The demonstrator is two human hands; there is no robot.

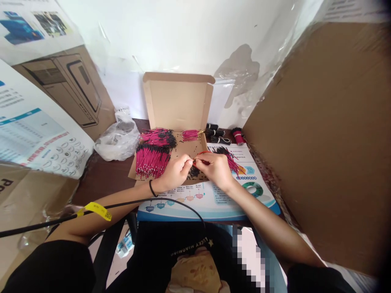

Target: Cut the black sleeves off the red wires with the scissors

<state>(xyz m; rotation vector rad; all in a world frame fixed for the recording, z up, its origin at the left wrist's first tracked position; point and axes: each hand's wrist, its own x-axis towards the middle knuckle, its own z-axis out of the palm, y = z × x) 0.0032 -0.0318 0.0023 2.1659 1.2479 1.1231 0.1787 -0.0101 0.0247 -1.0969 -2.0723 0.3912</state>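
My left hand [175, 173] and my right hand [216, 167] meet fingertip to fingertip over the front of an open cardboard box [179, 99]. Both are closed in a pinch. Whatever small piece sits between the fingertips is too small to make out. An orange-red strip [202, 152] shows by the right fingers, partly hidden. In the box, left of my hands, lie bundles of magenta wires with black ends [152, 162]. Behind them is another pile of wires [159, 137], and a smaller bundle [191, 135] lies at the back right. Small black pieces [194, 172] are scattered below my fingers.
Loose wires [229, 158] lie on a printed sheet [226, 203] to the right. Black bundles [215, 133] and a tied magenta roll [238, 136] stand behind. A plastic bag [119, 136] sits left. A black cable [128, 202] crosses over my left forearm. A cardboard panel [330, 142] borders the right.
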